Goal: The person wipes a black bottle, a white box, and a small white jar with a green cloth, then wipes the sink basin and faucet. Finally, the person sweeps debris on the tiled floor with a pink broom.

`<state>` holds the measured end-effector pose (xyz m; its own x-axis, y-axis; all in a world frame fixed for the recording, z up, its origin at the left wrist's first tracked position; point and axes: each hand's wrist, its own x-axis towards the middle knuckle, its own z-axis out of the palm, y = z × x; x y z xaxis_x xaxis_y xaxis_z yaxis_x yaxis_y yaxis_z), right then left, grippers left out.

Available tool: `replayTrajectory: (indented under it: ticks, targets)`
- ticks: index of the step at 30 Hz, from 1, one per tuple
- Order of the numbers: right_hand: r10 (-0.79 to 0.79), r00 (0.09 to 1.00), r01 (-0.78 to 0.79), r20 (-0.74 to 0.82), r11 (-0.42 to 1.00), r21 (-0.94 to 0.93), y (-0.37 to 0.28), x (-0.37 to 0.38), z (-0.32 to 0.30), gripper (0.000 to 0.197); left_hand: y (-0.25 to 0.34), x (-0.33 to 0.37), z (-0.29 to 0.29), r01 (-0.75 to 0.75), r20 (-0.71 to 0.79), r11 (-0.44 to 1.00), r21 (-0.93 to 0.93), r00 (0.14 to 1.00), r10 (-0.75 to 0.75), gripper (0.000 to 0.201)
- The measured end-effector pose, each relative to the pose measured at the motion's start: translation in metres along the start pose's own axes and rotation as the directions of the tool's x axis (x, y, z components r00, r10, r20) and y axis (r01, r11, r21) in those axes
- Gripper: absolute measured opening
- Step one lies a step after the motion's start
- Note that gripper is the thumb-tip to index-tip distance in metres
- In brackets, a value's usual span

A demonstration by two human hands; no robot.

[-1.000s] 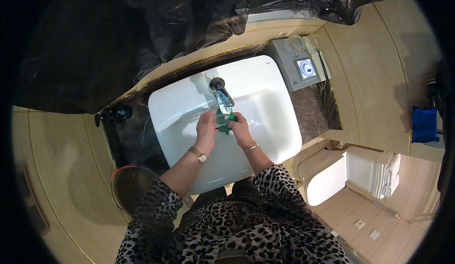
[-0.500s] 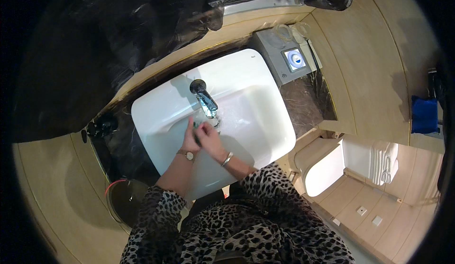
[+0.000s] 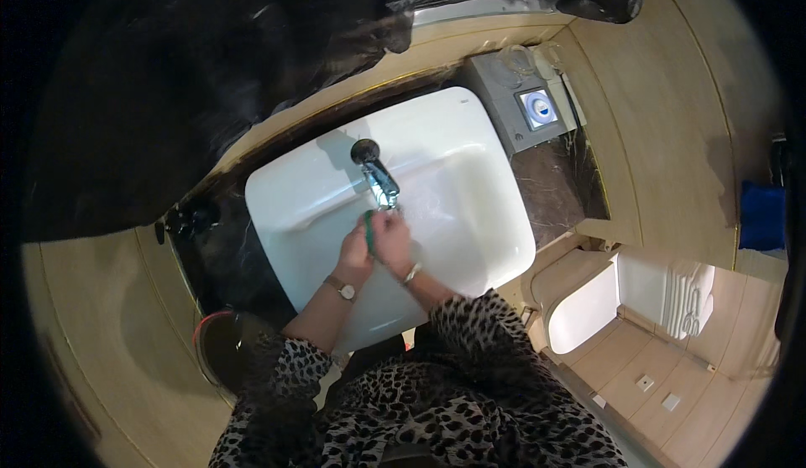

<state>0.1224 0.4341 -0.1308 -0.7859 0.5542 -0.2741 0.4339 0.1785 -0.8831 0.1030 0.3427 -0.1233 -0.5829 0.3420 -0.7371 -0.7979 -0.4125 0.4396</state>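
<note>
Both hands are together under the chrome faucet (image 3: 377, 176), over the white sink basin (image 3: 470, 208). Between them shows a narrow strip of a small green thing (image 3: 369, 231); its kind I cannot make out. My left hand (image 3: 356, 252) is closed against it from the left side, with a watch (image 3: 347, 292) on that wrist. Fingers curled, my right hand (image 3: 392, 241) presses on it from the other side and is smeared by motion. A silver bracelet (image 3: 412, 273) circles the right wrist. Fingertips of both hands are partly hidden by each other.
Right of the sink, a grey box (image 3: 512, 103) with a lit round display stands on the dark marble counter (image 3: 546, 187). A toilet (image 3: 579, 304) is farther right, near folded white towels (image 3: 688, 300). A bin (image 3: 227, 350) stands at lower left. Black plastic sheeting (image 3: 193, 65) hangs across the top.
Both hands have come closer together and moved up nearer the faucet's spout. The green strip between them now shows more plainly. The whole view has shifted slightly.
</note>
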Motion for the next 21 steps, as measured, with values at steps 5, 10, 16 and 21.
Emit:
replayTrajectory:
  ticks: [5, 10, 16, 21]
  targets:
    - [0.453, 0.888, -0.456, 0.079, 0.847, 0.274, 0.026, 0.069, -0.037, 0.03, 0.005, -0.009, 0.009, -0.187, -0.196, 0.955, 0.231, 0.952, 0.234, 0.039]
    - [0.263, 0.626, -0.762, 0.734, 0.406, 0.504, -0.029, 0.017, -0.03, 0.031, 0.028, -0.037, -0.001, -0.212, -0.28, 0.925, 0.315, 0.91, 0.304, 0.04]
    - [0.178, 0.717, -0.689, 0.674, 0.324, 0.648, -0.047, -0.009, -0.028, 0.033, 0.083, -0.041, 0.011, -0.563, 0.004, 0.482, 0.672, 0.653, 0.758, 0.028]
    - [0.22, 0.752, -0.655, 0.622, 0.354, 0.667, -0.044, -0.001, -0.01, 0.037, 0.141, 0.01, 0.053, -0.65, 0.625, -0.306, 0.695, 0.337, 0.704, 0.035]
